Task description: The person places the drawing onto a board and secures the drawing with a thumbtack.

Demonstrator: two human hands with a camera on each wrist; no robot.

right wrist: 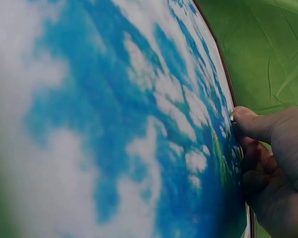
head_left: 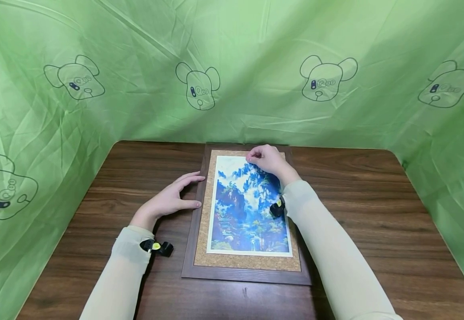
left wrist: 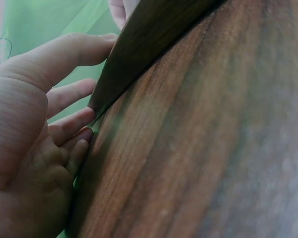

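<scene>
A cork board (head_left: 247, 263) in a dark wooden frame (head_left: 245, 274) lies on the table. On the cork is a white-bordered print (head_left: 243, 209) of blue mountains, trees and water. My left hand (head_left: 172, 198) rests at the frame's left side, thumb and fingers spread, fingertips at its edge; the left wrist view shows this hand (left wrist: 35, 114) against the frame's side. At the print's top edge my right hand (head_left: 269, 159) has its fingers curled. In the right wrist view, its thumb and fingers (right wrist: 273, 144) pinch a small pale, shiny thing (right wrist: 232, 117), mostly hidden; I cannot tell its kind.
The wood-grain table (head_left: 359, 213) extends on both sides of the board. Green cloth (head_left: 251, 120) printed with cartoon heads hangs behind and at both sides. Small black cameras (head_left: 167, 249) are strapped to both wrists.
</scene>
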